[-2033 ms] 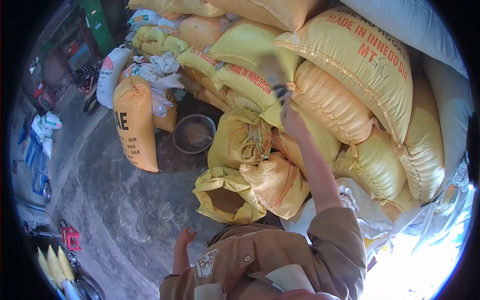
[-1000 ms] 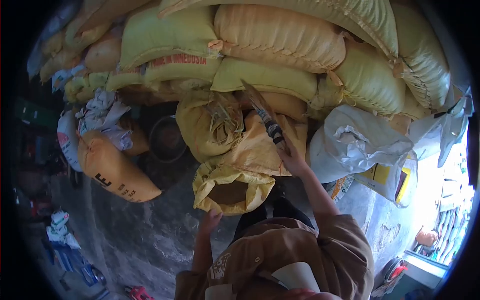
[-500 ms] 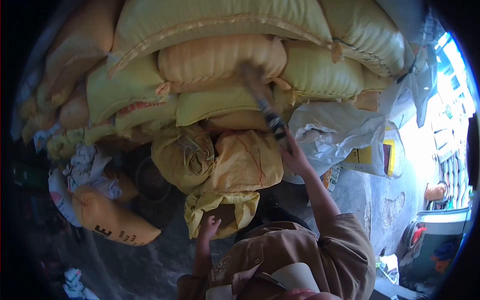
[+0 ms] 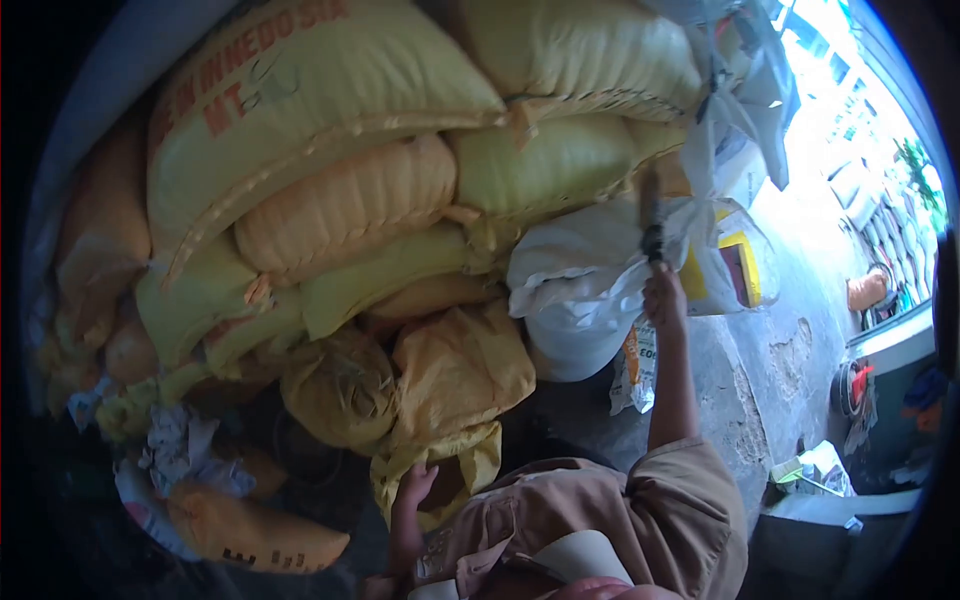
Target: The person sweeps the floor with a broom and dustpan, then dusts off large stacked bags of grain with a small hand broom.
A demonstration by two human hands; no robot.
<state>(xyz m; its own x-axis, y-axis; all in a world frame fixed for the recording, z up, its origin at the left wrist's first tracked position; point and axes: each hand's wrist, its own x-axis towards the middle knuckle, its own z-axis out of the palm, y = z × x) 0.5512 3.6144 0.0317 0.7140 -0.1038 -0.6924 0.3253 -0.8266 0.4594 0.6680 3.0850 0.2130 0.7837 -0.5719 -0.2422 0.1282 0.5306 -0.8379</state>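
Observation:
My right hand (image 4: 664, 298) is closed round the dark handle of a stick-like tool (image 4: 652, 212), held upright at the end of my outstretched arm. Motion blurs its brownish upper end. Behind it are a white sack (image 4: 575, 265) with a crumpled top and a hanging clear plastic sheet (image 4: 712, 160). My left hand (image 4: 416, 486) hovers low at the near side of an open yellow sack (image 4: 480, 440), fingers loosely apart, nothing visible in them. Brownish contents show in the sack's mouth. An orange-yellow sack (image 4: 465, 365) stands right behind it.
Plump yellow and orange sacks (image 4: 330, 130) are piled high in front of me. An orange sack (image 4: 255, 530) lies on the floor at left, near crumpled white bags (image 4: 185, 440). Concrete floor (image 4: 730, 400) extends right towards a bright doorway. A printed packet (image 4: 633, 370) stands beside the white sack.
My right hand has swung right with the tool, from before the orange sack to beside the clear plastic. My view has turned right, and my left hand is slightly lower.

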